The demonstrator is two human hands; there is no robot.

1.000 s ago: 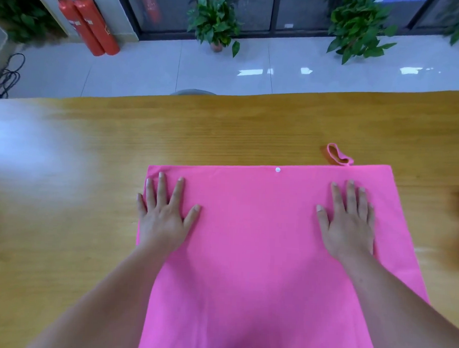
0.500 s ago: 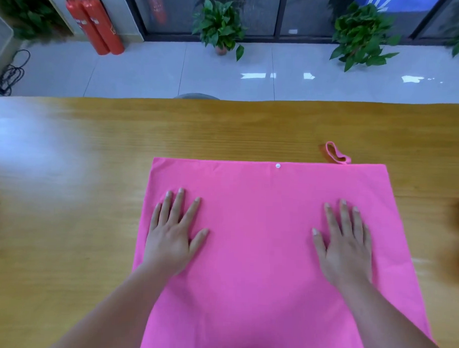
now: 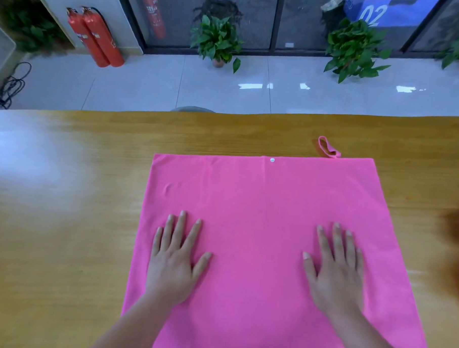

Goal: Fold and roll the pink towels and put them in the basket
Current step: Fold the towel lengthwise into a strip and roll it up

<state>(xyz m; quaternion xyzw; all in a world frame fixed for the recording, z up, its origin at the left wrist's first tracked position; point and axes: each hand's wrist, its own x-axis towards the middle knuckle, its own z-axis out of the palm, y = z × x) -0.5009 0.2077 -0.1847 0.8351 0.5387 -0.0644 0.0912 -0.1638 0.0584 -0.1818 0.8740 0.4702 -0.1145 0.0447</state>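
Since the pink towel (image 3: 260,222) is lying spread flat on the wooden table (image 3: 62,245), I'd say we're pretty early on: nothing rolled yet, no basket in view. Left hand (image 3: 173,263) and right hand (image 3: 336,273) both rest palm-down on it, fingers straight, gripping nothing.

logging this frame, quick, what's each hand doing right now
left hand: open, fingers spread, flat on the pink towel, holding nothing
right hand: open, fingers straight, flat on the same towel, holding nothing
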